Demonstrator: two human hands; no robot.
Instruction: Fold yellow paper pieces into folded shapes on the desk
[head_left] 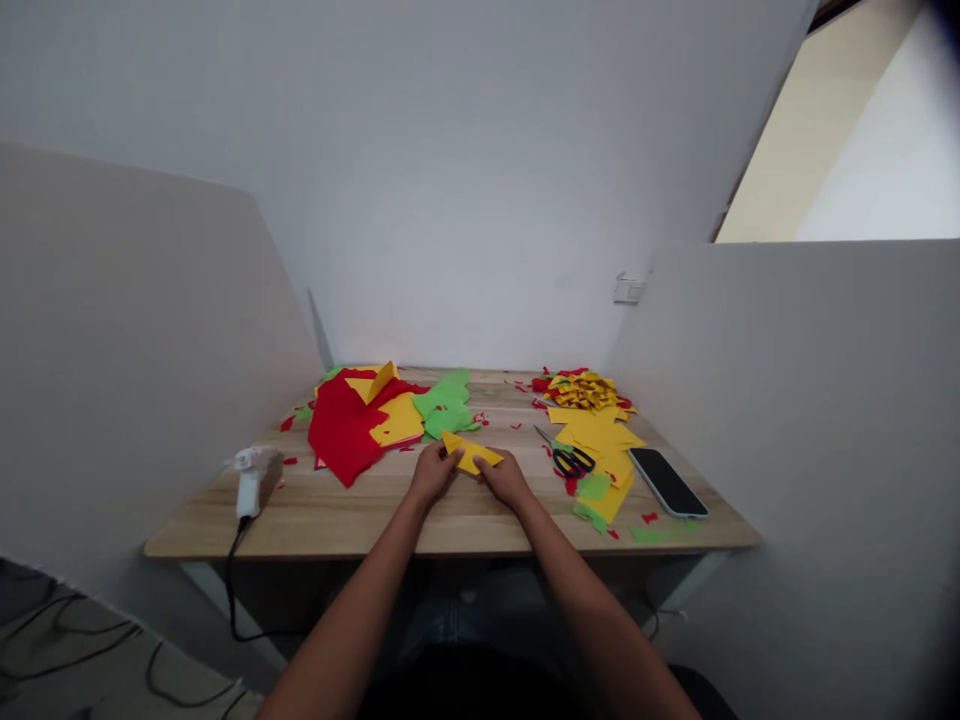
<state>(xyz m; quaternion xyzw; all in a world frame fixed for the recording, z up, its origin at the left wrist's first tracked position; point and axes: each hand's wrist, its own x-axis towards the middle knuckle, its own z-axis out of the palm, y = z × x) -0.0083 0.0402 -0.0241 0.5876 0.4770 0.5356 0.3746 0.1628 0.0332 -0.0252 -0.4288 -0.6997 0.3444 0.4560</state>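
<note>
Fingers of the left hand point(435, 474) and the right hand point(508, 478) pinch a yellow paper piece point(471, 454) above the counter point(360, 525); folding seems in hand, so the next move calls for careful pressing.

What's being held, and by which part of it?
A yellow paper piece: the left hand pinches its left end, the right hand its right end.
</note>
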